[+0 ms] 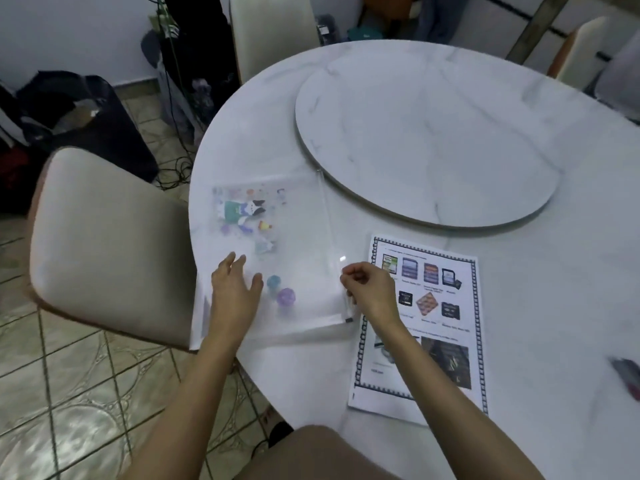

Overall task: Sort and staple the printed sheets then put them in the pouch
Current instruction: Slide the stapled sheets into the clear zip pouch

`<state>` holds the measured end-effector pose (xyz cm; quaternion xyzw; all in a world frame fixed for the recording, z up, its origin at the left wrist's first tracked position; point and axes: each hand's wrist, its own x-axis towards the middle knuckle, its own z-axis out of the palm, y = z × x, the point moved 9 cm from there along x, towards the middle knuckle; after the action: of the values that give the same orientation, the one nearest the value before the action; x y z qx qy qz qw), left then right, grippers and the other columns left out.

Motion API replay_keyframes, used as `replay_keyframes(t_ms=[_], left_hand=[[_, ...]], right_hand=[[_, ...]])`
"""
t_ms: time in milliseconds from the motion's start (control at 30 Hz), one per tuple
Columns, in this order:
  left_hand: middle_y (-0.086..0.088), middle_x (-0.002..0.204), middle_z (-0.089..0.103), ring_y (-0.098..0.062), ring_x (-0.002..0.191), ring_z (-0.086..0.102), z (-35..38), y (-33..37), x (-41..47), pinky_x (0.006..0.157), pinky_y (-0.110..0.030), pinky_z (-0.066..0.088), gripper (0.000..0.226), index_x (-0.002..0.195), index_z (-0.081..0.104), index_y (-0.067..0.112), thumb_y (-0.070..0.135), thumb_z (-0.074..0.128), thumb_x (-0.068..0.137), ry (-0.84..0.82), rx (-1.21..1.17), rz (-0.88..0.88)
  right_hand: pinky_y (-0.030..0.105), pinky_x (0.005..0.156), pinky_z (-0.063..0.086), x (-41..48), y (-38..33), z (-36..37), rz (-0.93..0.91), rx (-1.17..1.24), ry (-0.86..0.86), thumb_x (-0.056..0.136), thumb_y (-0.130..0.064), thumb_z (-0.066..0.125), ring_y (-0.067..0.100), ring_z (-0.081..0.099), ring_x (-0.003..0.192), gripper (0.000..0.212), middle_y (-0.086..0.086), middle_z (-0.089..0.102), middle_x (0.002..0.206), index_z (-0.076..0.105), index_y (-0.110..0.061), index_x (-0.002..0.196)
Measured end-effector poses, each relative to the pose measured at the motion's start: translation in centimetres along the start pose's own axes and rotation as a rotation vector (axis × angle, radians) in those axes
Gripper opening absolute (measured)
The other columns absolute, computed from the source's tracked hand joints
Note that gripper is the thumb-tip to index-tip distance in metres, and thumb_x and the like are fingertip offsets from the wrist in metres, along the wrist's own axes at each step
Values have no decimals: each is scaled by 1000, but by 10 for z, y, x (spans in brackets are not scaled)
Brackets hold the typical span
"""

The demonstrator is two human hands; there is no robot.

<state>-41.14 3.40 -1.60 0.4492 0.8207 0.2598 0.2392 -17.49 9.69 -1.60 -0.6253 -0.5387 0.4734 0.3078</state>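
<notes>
1 clear pouch (294, 237) at 11 o'clock, contents unclear; my left hand (235, 289) presses flat on it; my right hand (367, 289) pinches its zipper (327, 220); 1 printed sheet (433, 323) at 1 o'clock.

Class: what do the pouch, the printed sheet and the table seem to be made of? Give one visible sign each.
The pouch: clear, glossy plastic; the table shows through it. The printed sheet: matt white paper, lying thin and flat. The table: polished marble or a look-alike; grey veins, soft sheen.

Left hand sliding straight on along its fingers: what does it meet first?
The left hand meets only more pouch, its cartoon print, then bare table; the way looks free as far as shown.
</notes>
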Motion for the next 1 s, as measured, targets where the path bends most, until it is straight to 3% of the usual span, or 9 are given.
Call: replay_keyframes(t_ms=[200, 300, 433, 633, 833, 933, 1000], left_hand=[[-8, 154, 23, -24, 142, 18, 40, 73, -36, 115, -34, 17, 51, 142, 31, 9, 29, 41, 97, -96, -128, 115], [-4, 157, 11, -20, 145, 6, 60, 100, -50, 116, -36, 10, 57, 146, 21, 14, 39, 36, 97, -159, -107, 126], [-7, 158, 5, -23, 146, 0, 83, 122, -63, 116, -42, 4, 72, 148, 14, 14, 49, 41, 92, -194, -21, 109], [-9, 158, 7, -23, 146, 2, 107, 128, -77, 116, -43, 2, 64, 147, 14, 13, 37, 41, 94, -241, -11, 128], [-9, 157, 13, -24, 146, 6, 115, 115, -87, 117, -40, 6, 56, 147, 17, 12, 34, 33, 98, -236, -9, 161], [-4, 156, 19, -20, 145, 10, 112, 107, -92, 119, -36, 8, 52, 146, 21, 13, 30, 32, 99, -228, -130, 168], [1, 156, 19, -15, 145, 9, 110, 104, -96, 118, -32, 7, 50, 146, 21, 17, 30, 31, 99, -222, -182, 179]], right_hand=[[8, 61, 45, -51, -1, -25, -102, -5, 77, 80, -5, 63, -4, 55, 64, 14, -10, 60, 69, 64, -19, 80], [8, 65, 46, -69, -3, -35, -161, 25, 59, 82, -7, 63, 3, 57, 72, 16, -8, 62, 76, 62, -23, 81], [11, 65, 44, -79, -1, -48, -215, 40, 48, 82, -4, 62, 6, 55, 70, 15, -3, 63, 77, 63, -19, 83], [13, 65, 45, -87, 14, -61, -232, 61, 52, 82, -5, 63, 6, 55, 70, 20, -1, 63, 78, 61, -25, 82], [12, 59, 46, -83, 43, -67, -79, 101, -71, 88, -14, 60, 7, 60, 69, 11, 0, 61, 82, 60, -25, 88], [2, 66, 41, -70, 67, -112, 16, -74, 108, 88, -18, 60, 8, 58, 82, 19, 2, 58, 96, 60, -13, 106], [10, 77, 40, -64, 82, -145, 46, -231, 235, 88, -15, 59, 20, 55, 96, 27, 7, 54, 105, 57, -7, 114]])
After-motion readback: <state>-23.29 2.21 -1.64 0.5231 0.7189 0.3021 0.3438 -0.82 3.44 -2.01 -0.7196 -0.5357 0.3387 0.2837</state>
